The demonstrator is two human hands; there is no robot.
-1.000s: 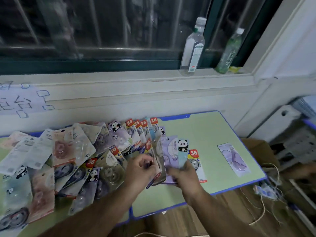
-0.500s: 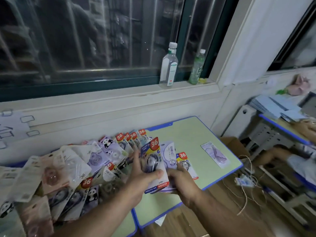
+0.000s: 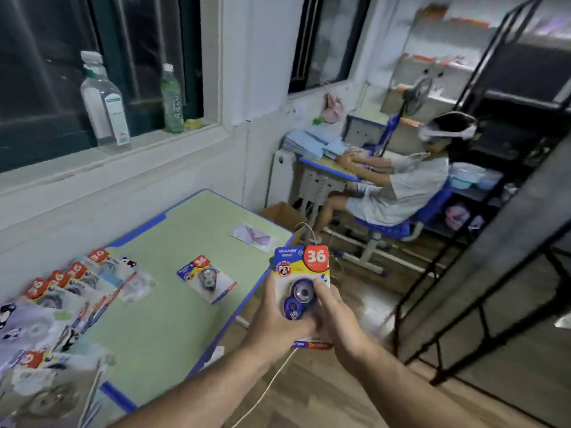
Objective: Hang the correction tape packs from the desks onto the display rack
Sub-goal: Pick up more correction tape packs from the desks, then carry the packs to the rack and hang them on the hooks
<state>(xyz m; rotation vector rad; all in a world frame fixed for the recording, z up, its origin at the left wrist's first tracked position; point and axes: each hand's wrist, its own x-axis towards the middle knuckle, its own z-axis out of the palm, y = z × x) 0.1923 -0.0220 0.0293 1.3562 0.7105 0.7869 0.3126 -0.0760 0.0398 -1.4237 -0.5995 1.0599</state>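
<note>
2 bare forearms, bare L hand, bare R hand

Dim indoor light, dark windows, motion blur, wide-angle bending at edges.

Bottles on windowsill: two, clear bottle and green bottle.
Hands: two, left hand, right hand.
Correction tape packs lying singly on green desk: two, blue-and-red pack, pale purple pack.
Held pack: one face showed; any behind it could not be counted.
Heap of packs at left overlapped, went uncounted; four red "36" tags stood in row.
Seated person: one.
Cardboard box: one.
Black rack: one.
</note>
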